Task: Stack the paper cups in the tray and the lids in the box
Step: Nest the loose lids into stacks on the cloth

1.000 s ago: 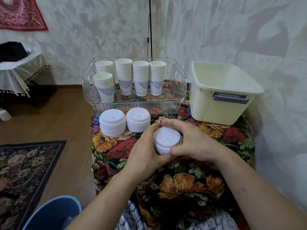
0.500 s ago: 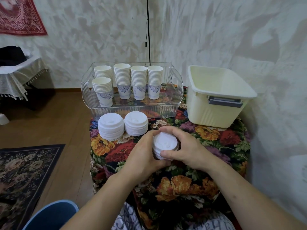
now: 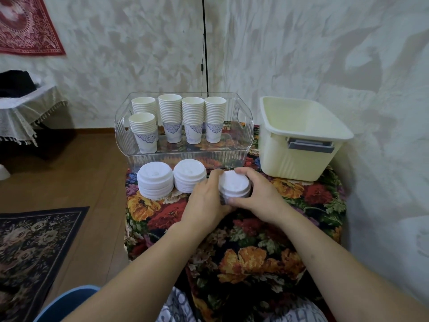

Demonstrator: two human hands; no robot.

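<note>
1. Both hands were curled round one stack of lids [image 3: 235, 187]: the left hand [image 3: 206, 201] held it from 9 o'clock, and the right hand [image 3: 257, 198] from 3 o'clock with the thumb at the near side. I judged that two hands served to keep the loose stack straight (one hand may let it lean).
2. The held stack was low over the flowered table cloth [image 3: 255, 247]; I could not tell if it touched the cloth.
3. Two other lid stacks [image 3: 171, 181] stood on the cloth at 9 o'clock of the hands, just in front of the clear tray [image 3: 241, 126].
4. Five stacks of paper cups [image 3: 181, 117] stood upright inside the tray, so the cup part looked done.
5. The cream box [image 3: 299, 138] waited at approx. 2 o'clock of the hands. No lids showed in it, though its floor was not in view; prob. the held stack goes there.
</note>
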